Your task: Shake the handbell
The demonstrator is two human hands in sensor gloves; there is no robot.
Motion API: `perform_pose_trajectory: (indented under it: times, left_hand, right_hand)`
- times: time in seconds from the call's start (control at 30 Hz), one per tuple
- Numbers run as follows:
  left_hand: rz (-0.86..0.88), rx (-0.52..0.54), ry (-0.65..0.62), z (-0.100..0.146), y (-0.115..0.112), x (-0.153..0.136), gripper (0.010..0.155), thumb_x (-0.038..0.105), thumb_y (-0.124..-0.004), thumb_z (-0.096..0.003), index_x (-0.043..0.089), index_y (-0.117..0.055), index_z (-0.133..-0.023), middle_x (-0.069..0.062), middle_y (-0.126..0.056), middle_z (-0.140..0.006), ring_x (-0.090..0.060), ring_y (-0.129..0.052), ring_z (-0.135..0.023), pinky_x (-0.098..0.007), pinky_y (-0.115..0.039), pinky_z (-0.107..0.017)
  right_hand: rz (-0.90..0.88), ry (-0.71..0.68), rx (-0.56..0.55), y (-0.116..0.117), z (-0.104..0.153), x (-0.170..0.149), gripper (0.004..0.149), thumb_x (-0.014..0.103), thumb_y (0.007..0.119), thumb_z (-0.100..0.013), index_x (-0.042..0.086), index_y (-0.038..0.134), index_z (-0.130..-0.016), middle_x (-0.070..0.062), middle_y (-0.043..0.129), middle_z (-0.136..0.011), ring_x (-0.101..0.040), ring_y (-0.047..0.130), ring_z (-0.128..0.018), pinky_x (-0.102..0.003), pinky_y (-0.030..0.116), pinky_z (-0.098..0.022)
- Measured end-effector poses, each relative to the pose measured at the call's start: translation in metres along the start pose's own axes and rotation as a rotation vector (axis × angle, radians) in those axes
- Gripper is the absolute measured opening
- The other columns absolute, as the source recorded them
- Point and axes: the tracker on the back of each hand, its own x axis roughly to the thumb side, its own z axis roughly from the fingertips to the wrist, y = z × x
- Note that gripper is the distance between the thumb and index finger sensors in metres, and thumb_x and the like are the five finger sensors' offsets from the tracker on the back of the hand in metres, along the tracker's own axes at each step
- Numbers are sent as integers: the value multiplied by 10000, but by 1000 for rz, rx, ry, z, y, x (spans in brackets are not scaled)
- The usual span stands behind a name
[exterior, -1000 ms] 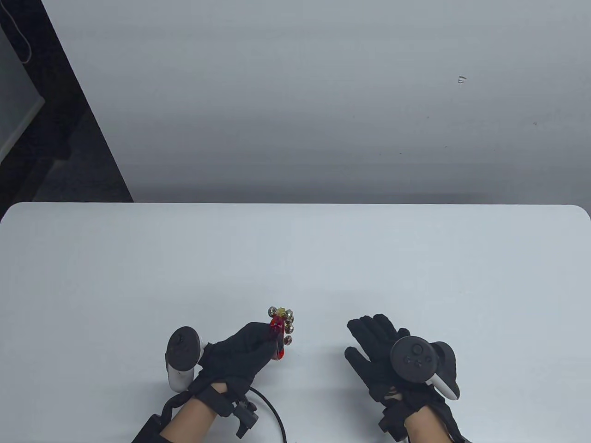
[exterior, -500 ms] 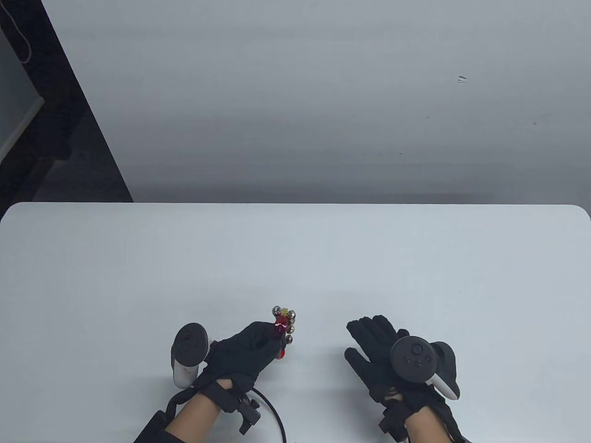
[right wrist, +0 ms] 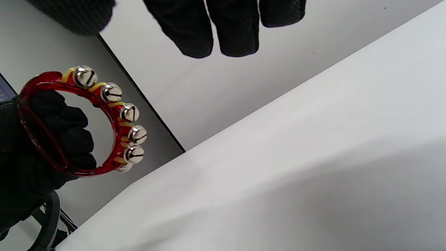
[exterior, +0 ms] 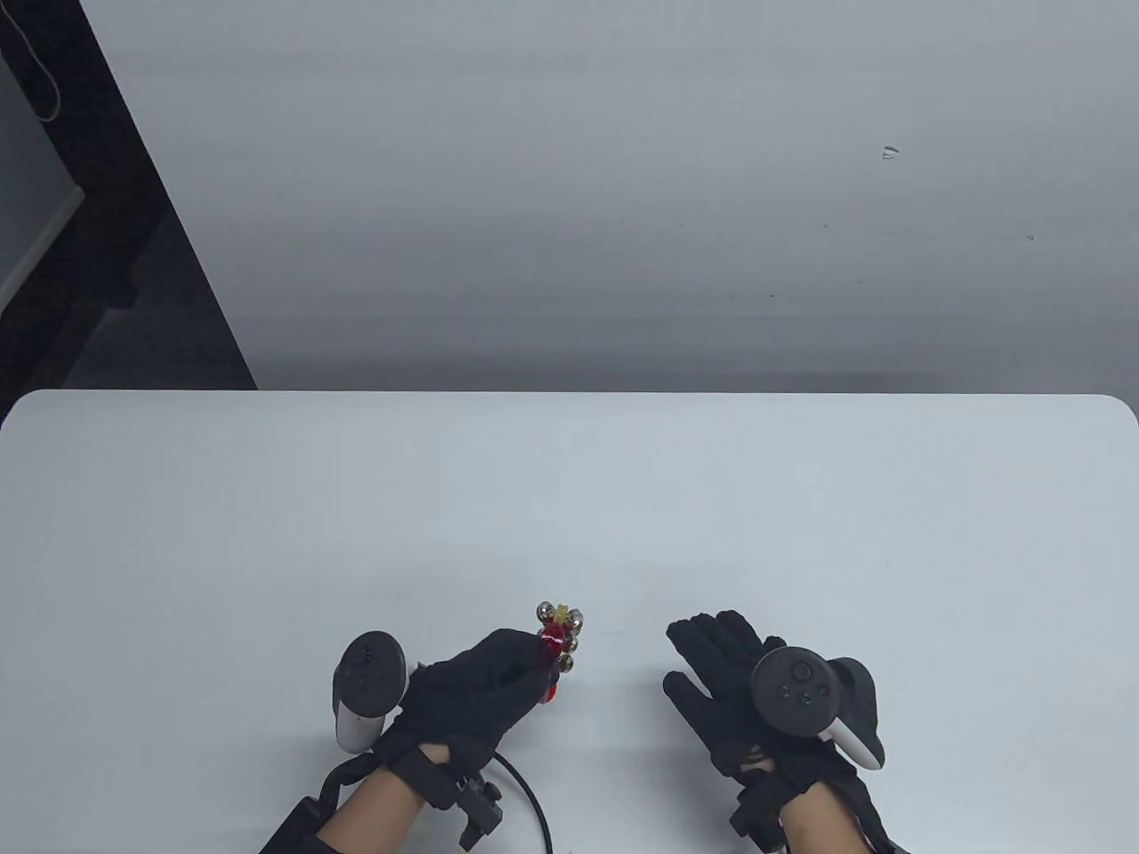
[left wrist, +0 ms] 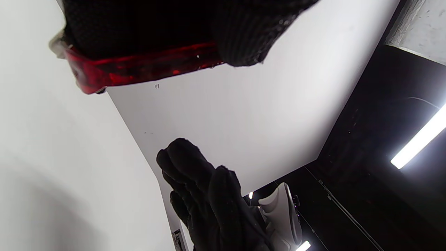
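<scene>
The handbell (exterior: 557, 648) is a clear red plastic ring with several silver jingle bells on yellow ties. My left hand (exterior: 480, 689) grips its handle bar and holds it above the table near the front edge. The right wrist view shows the whole ring (right wrist: 115, 122) with my left fingers wrapped round its straight bar. The left wrist view shows only the red bar (left wrist: 139, 68) under my glove. My right hand (exterior: 725, 676) lies flat and empty on the table to the right of the bell, fingers stretched out.
The white table (exterior: 569, 498) spreads out beyond both hands. A grey wall (exterior: 623, 178) stands behind its far edge. A black cable (exterior: 525, 792) trails from my left wrist across the table's front edge.
My left hand has moved the handbell a little to the right and toward me, and the bells have shifted. My right hand has stayed still.
</scene>
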Motion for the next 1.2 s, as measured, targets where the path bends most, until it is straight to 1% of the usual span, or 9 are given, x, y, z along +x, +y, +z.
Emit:
perform_pose_trajectory:
  times: [0.27,0.37,0.47,0.53,0.6,0.67,0.7,0.77,1.2]
  left_hand:
    - [-2,-19,133,-1,0,-26,424,295,-848,-478,123,-859,-866,-164,-887,-852,-381,-987,-700,-510,-873,-547]
    - [17,2,137,0,1,-26,427,296,-847,-479,122,-855,-868,-166,-885,-850,-382,-986,-696,-511,-870,-545]
    - [43,34,30,0,3,0,427,296,-847,-480,120,-855,-869,-168,-883,-850,-384,-982,-698,-513,-868,-544]
    - [41,69,-175,4,3,42,425,296,-849,-477,125,-857,-867,-161,-883,-851,-382,-982,-699,-511,-867,-548]
    - [-17,76,-242,7,4,64,417,313,-841,-475,153,-860,-859,-135,-885,-859,-359,-986,-711,-494,-873,-560]
    - [-14,82,-192,6,7,49,407,307,-839,-478,152,-861,-853,-122,-872,-871,-349,-983,-714,-491,-872,-561]
    - [29,79,-132,6,7,32,410,299,-843,-476,140,-865,-853,-135,-872,-869,-362,-980,-710,-503,-866,-554]
    - [20,47,-53,6,6,15,428,292,-842,-482,122,-847,-874,-169,-874,-855,-387,-975,-702,-515,-859,-554]
    - [-12,1,111,1,2,-21,427,294,-835,-483,125,-842,-875,-168,-869,-856,-383,-971,-704,-514,-855,-554]
  right_hand:
    - [-3,-1,10,0,0,0,736,594,578,-506,143,553,-1086,-182,512,-1122,-479,386,-1060,-715,239,-636]
    - [-7,0,8,0,0,0,735,593,579,-506,142,555,-1086,-182,513,-1120,-478,388,-1059,-716,240,-636]
    - [-10,-1,5,0,1,0,736,593,579,-506,141,555,-1086,-181,514,-1121,-479,389,-1059,-716,240,-636]
    - [-13,-4,4,-1,0,0,736,593,579,-506,141,554,-1086,-181,513,-1121,-479,386,-1060,-716,237,-637]
    - [-13,-7,6,0,0,0,736,593,579,-506,141,553,-1087,-182,511,-1122,-477,386,-1061,-716,238,-636]
    - [-12,-6,9,0,-1,-1,735,594,578,-507,143,554,-1086,-180,513,-1122,-477,388,-1060,-716,239,-636]
    - [-10,-2,12,1,-1,-2,735,594,578,-506,143,554,-1086,-182,513,-1120,-477,389,-1060,-715,240,-636]
    - [-13,2,15,2,-1,-2,735,593,579,-506,142,555,-1086,-183,514,-1120,-477,390,-1059,-715,240,-636]
    - [-14,6,12,1,-1,-3,735,593,579,-506,141,555,-1085,-183,515,-1120,-480,391,-1058,-715,239,-636]
